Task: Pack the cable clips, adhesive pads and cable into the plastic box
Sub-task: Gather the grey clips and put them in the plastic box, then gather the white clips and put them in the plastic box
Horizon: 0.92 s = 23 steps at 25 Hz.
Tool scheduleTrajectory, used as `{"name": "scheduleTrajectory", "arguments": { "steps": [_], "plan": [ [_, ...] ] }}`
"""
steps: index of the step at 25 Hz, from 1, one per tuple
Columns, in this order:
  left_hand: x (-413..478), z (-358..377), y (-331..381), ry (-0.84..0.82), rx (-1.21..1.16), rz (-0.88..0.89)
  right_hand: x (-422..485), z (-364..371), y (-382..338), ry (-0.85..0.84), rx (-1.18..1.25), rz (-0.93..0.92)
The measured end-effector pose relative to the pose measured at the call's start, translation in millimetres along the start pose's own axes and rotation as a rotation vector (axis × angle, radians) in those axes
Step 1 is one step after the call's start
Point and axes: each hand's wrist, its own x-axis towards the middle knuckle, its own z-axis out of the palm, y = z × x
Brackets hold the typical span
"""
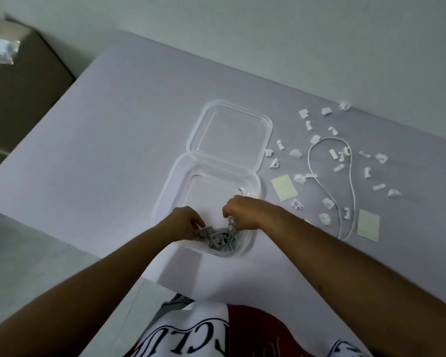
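At six o'clock the left hand [188, 222] and right hand [242, 210] pinch grey clips [219, 240] with curled fingers inside the plastic box [165, 191]. Best released low, so none bounce out. At two o'clock, white clips [295, 152], adhesive pads [283, 188] and cable [352, 191] lie on the tabletop [113, 150].

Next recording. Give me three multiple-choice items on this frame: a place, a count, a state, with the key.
1. Where is the white cable? A) in the plastic box B) on the table, right of the box C) in a hand
2. How many square adhesive sheets lie on the table? A) two B) none C) five
3. The box lid is: A) shut B) missing C) open, flat behind the box
Key: B, it loops among the scattered clips; A, one beside the box, one farther right; C, the left hand and right hand reach the packed clips inside.
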Motion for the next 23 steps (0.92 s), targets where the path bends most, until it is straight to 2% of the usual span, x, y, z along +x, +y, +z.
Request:
{"name": "scheduleTrajectory", "arguments": {
  "steps": [3, 6, 11, 14, 17, 21, 23],
  "plan": [
    [4.8, 4.9, -1.8, 0.096, -0.053, 0.008, -5.6, 1.6, 3.6, 0.114, 0.050, 0.001],
    [9.8, 8.6, -1.4, 0.116, -0.009, 0.033, -15.8, 4.2, 5.5, 0.280, 0.205, -0.025],
    [13.1, 5.3, -3.2, 0.116, 0.109, 0.128, -47.6, 11.1, 22.4, 0.717, 0.545, -0.036],
    [8.4, 0.3, 11.8, 0.184, 0.068, 0.191, -75.0, 24.8, 58.1, 0.957, 0.640, 0.130],
    [7.6, -2.1, 54.8, 0.305, 0.026, 0.324, -105.5, 48.9, 103.3, 1.119, 0.682, 0.414],
    [21.2, 20.7, 129.3, 0.321, 0.085, 0.627, -139.0, 88.4, 140.4, 1.134, 0.677, 0.677],
    [36.2, 41.7, 153.4, 0.274, 0.146, 0.648, -149.3, 108.9, 144.8, 1.133, 0.694, 0.751]
  ]
}}
